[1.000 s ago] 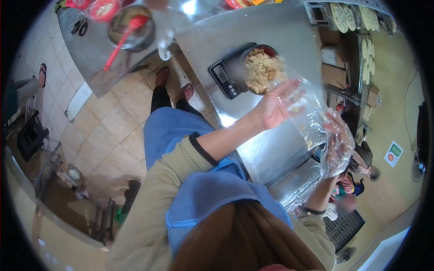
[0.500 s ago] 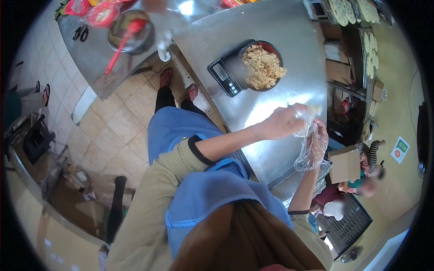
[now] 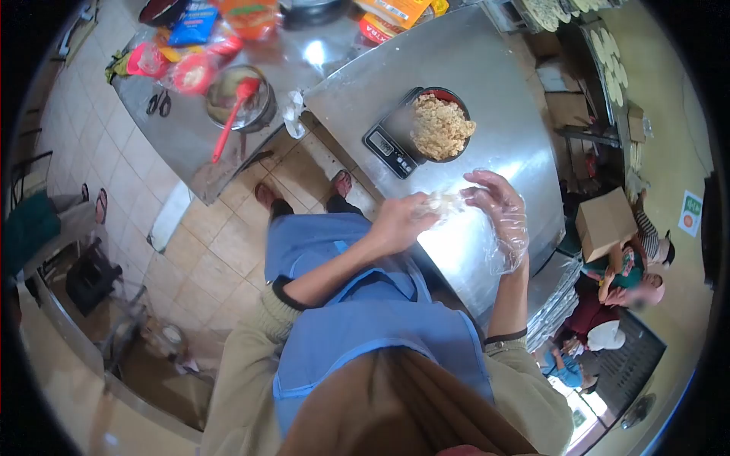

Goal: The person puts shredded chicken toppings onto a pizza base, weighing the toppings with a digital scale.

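My left hand (image 3: 398,223) is bare and closed on crumpled clear plastic (image 3: 442,204), which looks whitish in places. Facing it, my right hand (image 3: 502,213) wears a loose clear plastic glove, its fingers apart and curved, fingertips close to the crumpled plastic. Both hands are over the near side of the steel table (image 3: 508,91). Beyond them, a dark bowl (image 3: 467,106) heaped with a lumpy beige mixture (image 3: 441,128) rests on a black digital kitchen scale (image 3: 390,150).
On the left table (image 3: 190,152) stand a metal pot (image 3: 262,114) with a red spatula (image 3: 225,131), black scissors (image 3: 159,103) and packaged ingredients. White plastic (image 3: 293,114) hangs at its corner. Shelves with trays line the right. Other people are at lower right, beside a cardboard box (image 3: 605,223).
My left hand has drawn back to the left with the crumpled plastic, away from my gloved right hand. The right hand's fingers have spread. The whole view has shifted slightly.
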`<control>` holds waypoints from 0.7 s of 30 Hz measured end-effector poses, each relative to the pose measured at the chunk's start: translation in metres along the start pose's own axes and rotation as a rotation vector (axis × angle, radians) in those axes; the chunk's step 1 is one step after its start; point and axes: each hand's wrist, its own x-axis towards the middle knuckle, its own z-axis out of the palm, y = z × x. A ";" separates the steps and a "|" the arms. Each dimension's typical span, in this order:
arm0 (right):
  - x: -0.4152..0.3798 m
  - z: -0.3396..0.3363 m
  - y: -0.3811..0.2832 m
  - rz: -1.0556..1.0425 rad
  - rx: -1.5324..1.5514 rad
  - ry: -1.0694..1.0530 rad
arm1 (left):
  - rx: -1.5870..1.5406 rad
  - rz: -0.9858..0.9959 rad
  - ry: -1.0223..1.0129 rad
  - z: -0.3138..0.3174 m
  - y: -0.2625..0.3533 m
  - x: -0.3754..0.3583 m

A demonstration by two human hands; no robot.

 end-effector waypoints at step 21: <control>0.050 0.090 0.112 0.043 0.939 0.572 | -0.153 -0.328 0.767 -0.321 -0.079 -0.293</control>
